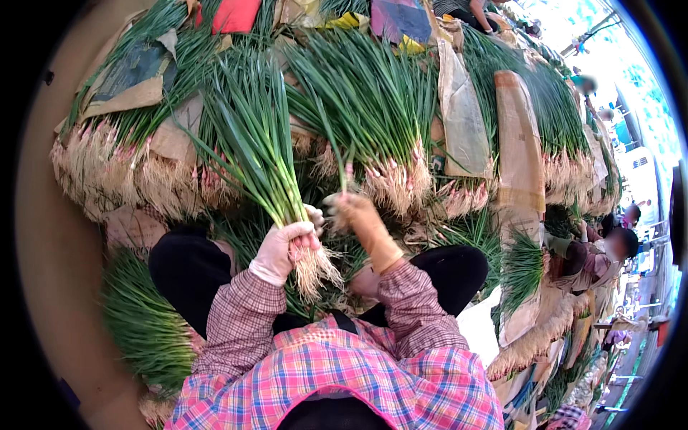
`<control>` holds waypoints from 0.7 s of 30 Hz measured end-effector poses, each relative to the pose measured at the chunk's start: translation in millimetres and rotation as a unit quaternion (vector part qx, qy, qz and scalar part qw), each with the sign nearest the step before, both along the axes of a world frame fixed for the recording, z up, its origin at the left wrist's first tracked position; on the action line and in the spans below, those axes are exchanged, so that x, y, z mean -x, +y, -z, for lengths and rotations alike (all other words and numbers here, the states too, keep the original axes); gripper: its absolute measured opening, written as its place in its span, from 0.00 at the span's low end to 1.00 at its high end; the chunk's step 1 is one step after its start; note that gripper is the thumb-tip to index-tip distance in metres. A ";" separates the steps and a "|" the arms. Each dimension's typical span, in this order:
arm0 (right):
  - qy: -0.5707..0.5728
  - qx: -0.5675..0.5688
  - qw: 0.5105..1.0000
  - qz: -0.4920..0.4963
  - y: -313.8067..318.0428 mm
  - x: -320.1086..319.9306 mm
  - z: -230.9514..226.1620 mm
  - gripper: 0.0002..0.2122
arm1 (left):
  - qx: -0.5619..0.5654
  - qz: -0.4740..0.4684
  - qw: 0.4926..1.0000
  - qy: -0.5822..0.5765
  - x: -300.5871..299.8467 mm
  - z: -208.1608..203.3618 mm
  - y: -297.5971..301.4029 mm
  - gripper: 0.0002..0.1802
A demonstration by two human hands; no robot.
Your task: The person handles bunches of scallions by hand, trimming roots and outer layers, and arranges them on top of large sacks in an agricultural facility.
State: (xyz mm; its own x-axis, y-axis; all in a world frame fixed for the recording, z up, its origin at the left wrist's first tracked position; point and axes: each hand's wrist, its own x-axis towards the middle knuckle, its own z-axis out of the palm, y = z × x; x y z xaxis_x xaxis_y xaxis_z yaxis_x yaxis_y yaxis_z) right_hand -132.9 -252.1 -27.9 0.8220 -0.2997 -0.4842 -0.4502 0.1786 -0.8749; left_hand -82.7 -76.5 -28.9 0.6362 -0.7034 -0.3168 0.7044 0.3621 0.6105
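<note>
A bunch of spring onions (265, 150) is gripped in my left hand (281, 247), which wears a white glove. Its long green leaves point up and away, while pinkish bulbs and stringy pale roots hang below my fingers. To the right, my right hand (363, 223), in a tan glove, is slightly blurred by motion. Its fingers are pinched at the root end of a single spring onion (348, 175), whose leaf runs up beside a larger pile of spring onions (373, 107). That pile lies just beyond, roots toward me.
More spring onions (154, 150) lie in rows at left and right, with sacking sheets (519, 136) among them. A further heap (143, 322) is beside my left knee. At far right sits another person (595, 258) near a bundle (523, 269). A brown wall (57, 272) rises at left.
</note>
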 end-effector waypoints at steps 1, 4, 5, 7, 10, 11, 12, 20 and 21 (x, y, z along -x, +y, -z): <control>-0.002 0.033 0.997 -0.068 8.2 6.2 -2.6 0.16 | -0.017 0.027 0.999 -0.029 -2.2 9.0 1.1 0.14; -0.155 0.012 0.987 -0.034 28.9 11.9 32.7 0.20 | -0.064 0.024 0.997 -0.022 1.6 6.3 -1.7 0.12; -0.142 -0.024 0.988 -0.063 20.6 8.6 37.3 0.21 | -0.057 0.011 0.998 -0.030 2.8 12.7 -4.1 0.12; -0.098 -0.159 0.982 -0.026 16.3 -10.2 30.2 0.21 | -0.050 0.013 0.998 -0.033 5.6 9.1 -4.3 0.12; -0.132 -0.206 0.970 -0.015 11.6 -30.8 25.8 0.15 | -0.050 0.064 0.996 -0.026 1.8 3.3 3.2 0.13; -0.137 -0.176 0.975 -0.016 11.6 -32.1 26.0 0.13 | -0.043 0.048 0.998 -0.028 4.0 3.3 0.0 0.13; -0.102 -0.189 0.977 0.009 20.6 -28.2 9.6 0.08 | -0.038 0.024 0.999 -0.029 5.4 4.0 -1.0 0.13; -0.082 -0.228 0.952 0.187 19.9 -29.9 44.0 0.10 | -0.027 0.037 0.998 -0.035 5.5 4.5 -1.6 0.12; -0.099 -0.263 0.929 0.242 12.0 -34.7 47.7 0.11 | -0.021 0.027 0.999 -0.030 7.7 -4.9 -2.5 0.13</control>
